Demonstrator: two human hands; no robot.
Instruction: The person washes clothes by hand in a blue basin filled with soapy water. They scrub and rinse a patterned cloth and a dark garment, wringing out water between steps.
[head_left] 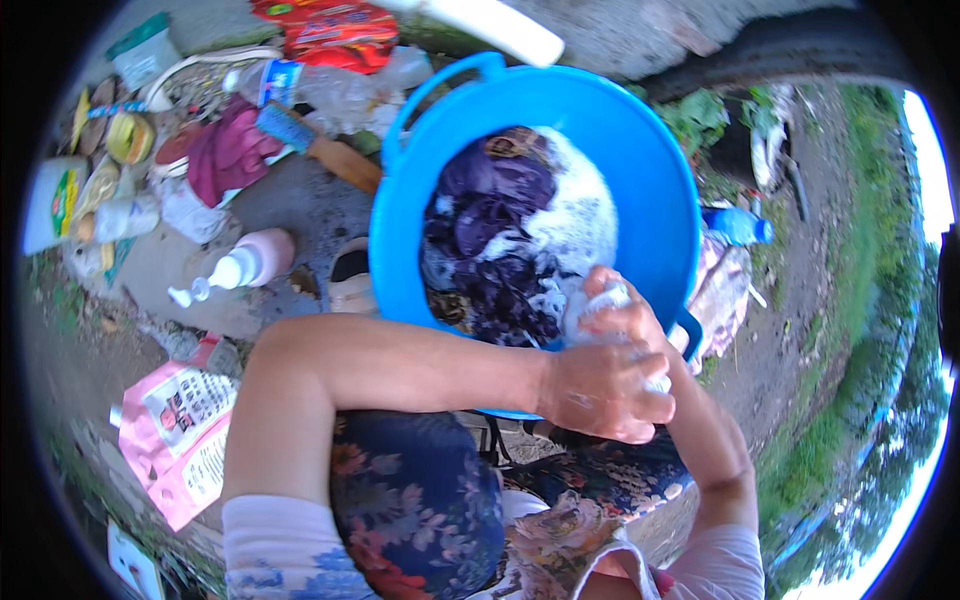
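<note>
A blue plastic tub [640, 150] is set on the ground just ahead of the knees, near enough that both hands can be worked over its near rim. Dark purple laundry [490, 240] lies soaked inside the tub, with white suds heaped on the side farther from the left arm. A small, foam-covered piece of pale cloth [612, 300] is held just above the tub's near rim, so drips are presumably caught by the tub. The left hand [600, 390] is clenched around the lower part of this cloth, while the right hand [625, 315] is closed on its upper part, as if for rubbing. Beyond the tub's left side, a pink pump bottle [250, 262] and a wooden-handled scrubbing brush [315, 142] are laid within reach.
</note>
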